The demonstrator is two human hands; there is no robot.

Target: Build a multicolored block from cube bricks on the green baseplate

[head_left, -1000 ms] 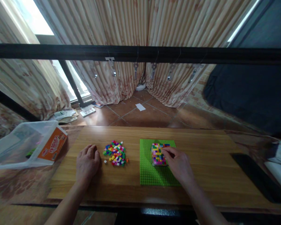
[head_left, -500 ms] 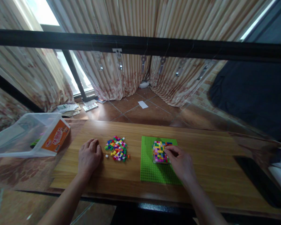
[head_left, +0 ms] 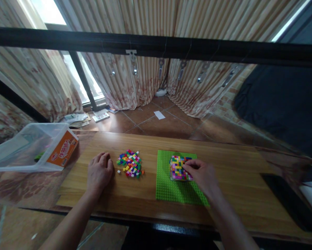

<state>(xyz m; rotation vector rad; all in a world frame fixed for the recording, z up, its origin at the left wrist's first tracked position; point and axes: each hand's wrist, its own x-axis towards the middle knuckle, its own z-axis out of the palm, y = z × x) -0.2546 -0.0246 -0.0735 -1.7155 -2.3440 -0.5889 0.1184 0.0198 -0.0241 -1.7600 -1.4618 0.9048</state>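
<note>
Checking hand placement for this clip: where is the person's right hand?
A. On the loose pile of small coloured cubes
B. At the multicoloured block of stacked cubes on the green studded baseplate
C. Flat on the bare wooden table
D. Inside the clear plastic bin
B: the right hand has its fingers at the multicoloured block of stacked cubes on the green studded baseplate, while the left hand rests beside the loose pile of small coloured cubes.

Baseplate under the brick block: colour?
Bright green baseplate, studded, plain in the head view.
</note>
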